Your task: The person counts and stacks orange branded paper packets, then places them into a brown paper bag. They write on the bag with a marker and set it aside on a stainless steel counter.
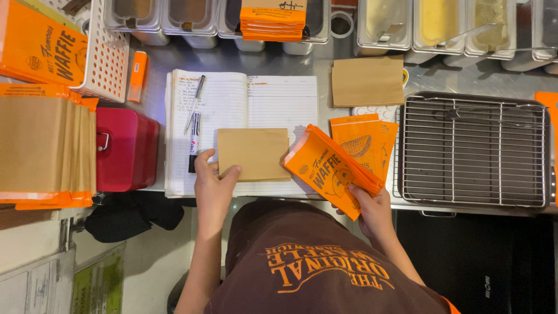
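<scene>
The steel desk (279,58) runs across the view, with metal tubs along its far edge. On its right side lies a wire rack (474,150); at the left stand a thick stack of brown bags (43,145) edged in orange, a white perforated basket (107,52) and a red box (127,148). In the middle an open notebook (273,96) lies flat with a pen (195,103) and a black marker (193,142) on its left page.

The work in hand looks like sorting paper bags. The right hand (372,212) is closed on a fanned bunch of orange bags (328,171), thumb on top, held over the desk's near edge just right of the notebook. The left hand (214,183) pinches the lower left corner of a single brown bag (254,154) that lies on the notebook's lower half, thumb and fingertips pressed onto the paper. A second brown bag (368,81) lies beyond, near the tubs.

The next move probably calls for lifting or sliding that one bag cleanly without dragging the notebook page under it.

Hard to tell: how many orange bags are in the bunch, what the tubs contain, and what the dark bundle (125,218) below the desk's edge is. The fingers of the right hand are hidden under the bags
</scene>
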